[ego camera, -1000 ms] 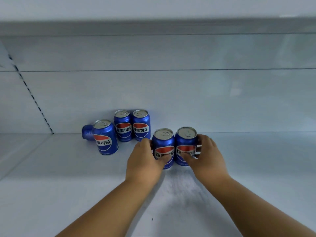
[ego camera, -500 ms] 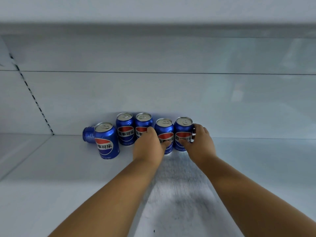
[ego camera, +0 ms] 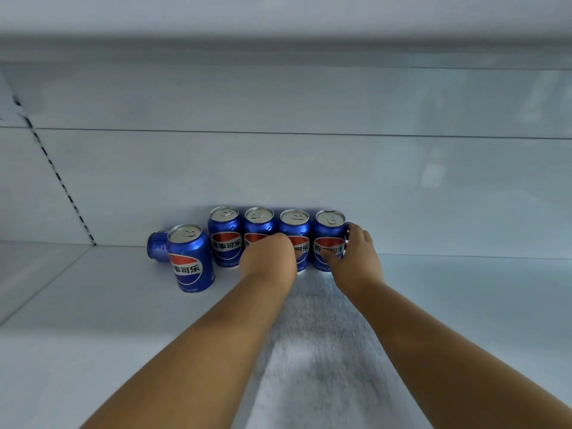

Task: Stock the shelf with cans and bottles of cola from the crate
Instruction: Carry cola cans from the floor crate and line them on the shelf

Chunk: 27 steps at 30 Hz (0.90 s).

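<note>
Several blue cola cans stand in a row against the back wall of the white shelf (ego camera: pixel 93 320). My left hand (ego camera: pixel 268 258) is wrapped around the third can (ego camera: pixel 295 226) and hides its lower half. My right hand (ego camera: pixel 356 258) grips the rightmost can (ego camera: pixel 329 230), thumb on its front and fingers round its right side. Two more cans (ego camera: pixel 224 236) (ego camera: pixel 258 222) stand to the left in the same row. A fifth can (ego camera: pixel 189 258) stands nearer to me at the left. Behind it something blue (ego camera: pixel 157 249) lies on its side.
The shelf's back wall (ego camera: pixel 309 174) is right behind the cans. A slotted upright (ego camera: pixel 58 181) runs down the left corner. Another shelf board (ego camera: pixel 278 41) hangs overhead. White shelf floor stretches to the right of the cans.
Both hands have pushed their two cans back from the middle of the shelf to the back wall, in line with the two cans there.
</note>
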### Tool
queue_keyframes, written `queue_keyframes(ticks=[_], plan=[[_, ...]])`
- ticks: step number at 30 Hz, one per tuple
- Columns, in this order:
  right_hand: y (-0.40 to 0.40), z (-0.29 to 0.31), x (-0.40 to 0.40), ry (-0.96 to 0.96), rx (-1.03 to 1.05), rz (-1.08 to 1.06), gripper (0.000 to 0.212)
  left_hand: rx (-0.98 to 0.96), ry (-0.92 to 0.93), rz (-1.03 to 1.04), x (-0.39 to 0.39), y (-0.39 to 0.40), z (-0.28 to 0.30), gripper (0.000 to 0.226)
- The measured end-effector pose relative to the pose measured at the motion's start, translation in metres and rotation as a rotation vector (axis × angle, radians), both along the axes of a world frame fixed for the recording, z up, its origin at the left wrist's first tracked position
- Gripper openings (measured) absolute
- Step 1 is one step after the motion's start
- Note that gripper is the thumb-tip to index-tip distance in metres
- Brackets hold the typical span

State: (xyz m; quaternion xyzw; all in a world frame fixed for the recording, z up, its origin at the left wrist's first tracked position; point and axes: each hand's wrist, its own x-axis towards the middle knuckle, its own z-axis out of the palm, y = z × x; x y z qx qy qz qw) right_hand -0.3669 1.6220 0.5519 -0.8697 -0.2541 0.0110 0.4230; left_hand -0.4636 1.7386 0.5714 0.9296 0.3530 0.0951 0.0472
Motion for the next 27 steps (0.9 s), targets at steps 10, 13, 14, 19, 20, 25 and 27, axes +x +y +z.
queue_keyframes(ticks=[10,13,14,19,20,25,27], plan=[[0.006,-0.001,0.004,0.005,-0.016,0.001,0.062,0.033,0.053,-0.01,0.008,0.003,-0.001,0.01],[0.006,-0.002,0.002,0.004,-0.02,-0.002,0.061,0.026,0.046,-0.01,0.008,0.003,0.0,0.01],[0.006,-0.001,0.002,0.005,-0.023,-0.004,0.061,0.021,0.048,-0.01,0.007,0.003,0.0,0.009],[0.005,0.004,-0.002,0.008,-0.046,-0.009,0.061,-0.042,0.063,0.015,0.004,0.0,0.007,0.009],[0.004,0.005,-0.004,0.015,-0.052,-0.01,0.064,-0.058,0.046,0.025,0.003,0.0,0.006,0.01],[-0.012,0.002,-0.023,0.002,-0.025,-0.029,0.09,-0.052,-0.167,-0.016,-0.019,-0.015,-0.003,0.027],[-0.02,0.001,-0.033,-0.036,0.007,-0.045,0.085,-0.043,-0.27,-0.075,-0.029,-0.027,-0.005,0.032]])
